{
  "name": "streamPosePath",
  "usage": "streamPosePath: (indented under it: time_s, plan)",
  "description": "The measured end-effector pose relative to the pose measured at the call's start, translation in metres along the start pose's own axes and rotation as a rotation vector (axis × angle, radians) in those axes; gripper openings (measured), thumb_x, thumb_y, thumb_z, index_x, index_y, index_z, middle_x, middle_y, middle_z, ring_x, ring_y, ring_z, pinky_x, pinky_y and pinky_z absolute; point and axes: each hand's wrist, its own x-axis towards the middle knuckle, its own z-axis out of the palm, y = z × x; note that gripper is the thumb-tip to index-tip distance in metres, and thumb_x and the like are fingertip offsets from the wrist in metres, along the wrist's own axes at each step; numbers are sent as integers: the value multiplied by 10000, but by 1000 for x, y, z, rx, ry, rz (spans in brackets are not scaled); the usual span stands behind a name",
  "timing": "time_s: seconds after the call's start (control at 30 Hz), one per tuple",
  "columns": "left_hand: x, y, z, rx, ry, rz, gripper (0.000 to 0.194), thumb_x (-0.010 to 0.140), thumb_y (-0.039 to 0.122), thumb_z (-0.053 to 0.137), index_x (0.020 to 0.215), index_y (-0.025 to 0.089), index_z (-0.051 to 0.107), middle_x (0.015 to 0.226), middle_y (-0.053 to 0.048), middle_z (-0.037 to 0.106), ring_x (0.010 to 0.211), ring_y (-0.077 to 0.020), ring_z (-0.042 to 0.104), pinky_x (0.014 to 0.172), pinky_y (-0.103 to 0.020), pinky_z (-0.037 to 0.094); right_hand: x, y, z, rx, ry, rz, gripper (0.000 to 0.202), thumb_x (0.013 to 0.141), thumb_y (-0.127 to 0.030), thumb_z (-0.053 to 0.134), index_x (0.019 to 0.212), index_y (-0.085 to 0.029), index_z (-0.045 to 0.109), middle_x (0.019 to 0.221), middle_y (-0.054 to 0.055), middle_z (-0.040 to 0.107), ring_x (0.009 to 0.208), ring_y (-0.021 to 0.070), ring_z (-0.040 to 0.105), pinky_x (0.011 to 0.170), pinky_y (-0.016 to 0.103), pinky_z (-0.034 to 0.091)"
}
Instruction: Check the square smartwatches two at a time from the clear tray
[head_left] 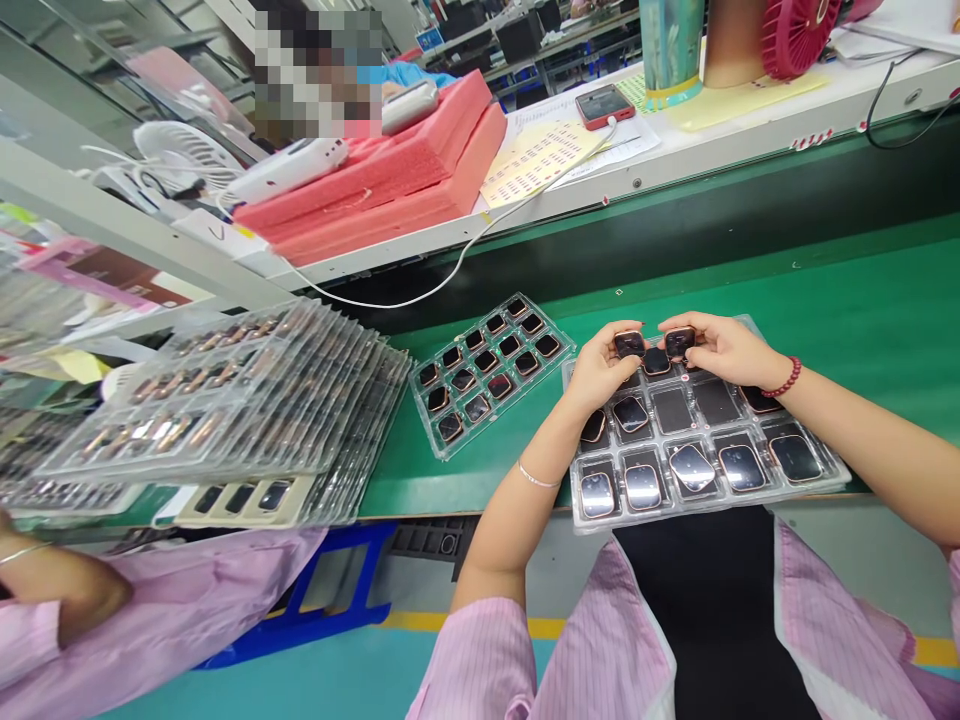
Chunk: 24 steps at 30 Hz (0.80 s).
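Observation:
My left hand (602, 366) pinches a square smartwatch body (628, 344) with a dark face and gold-coloured rim. A matching smartwatch body (679, 342) is held between the thumb and fingers of my right hand (718, 347). Both hands are over the far edge of a clear plastic tray (709, 497), close together. More watch bodies lie in its pockets, several along the near row, some sitting askew. Two middle pockets show only dark bottoms. To the left, a second clear tray (442, 447) holds rows of similar watch bodies.
A tall stack of filled clear trays (337, 400) stands left on the green bench (862, 300). The shelf behind carries red foam (450, 150), a phone (604, 105) and a red fan (799, 35). A white cable (450, 280) droops from it. A co-worker's arm (67, 580) is at lower left.

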Motion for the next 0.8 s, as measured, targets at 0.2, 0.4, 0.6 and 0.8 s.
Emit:
streamPosePath:
  time_s: [0.2,0.4,0.6,0.8]
  plan:
    - [-1,3,0,-19,12,-10,403,762,218,685,1156,174,612,971,-61,723,891,-168,676,833,-309,527,0,1,0,-15,-3,9,475,740,-154,593,1206,-218,657,1238,105,715,1119,307,690,935,496,590]
    - [1,1,0,-50,1,-51,588,699,153,701,1264,204,544,1041,-53,716,974,-175,684,880,-312,517,0,3,0,31,-9,36,506,760,-168,648,1258,-247,619,1243,97,695,1153,296,667,934,478,586]
    - [2,1,-5,-244,-20,-130,754,652,204,808,1338,225,497,1078,-58,726,800,-138,703,666,-233,480,-1,-7,-4,374,28,115,708,739,-233,809,1377,-289,509,1183,60,684,907,185,685,698,313,613]
    - [5,10,-10,-452,-57,-262,574,820,525,735,1252,172,600,1192,-141,738,875,-183,748,605,-222,504,0,-15,-15,648,26,294,442,871,-520,687,1192,-220,640,1058,95,766,682,170,697,602,304,602]
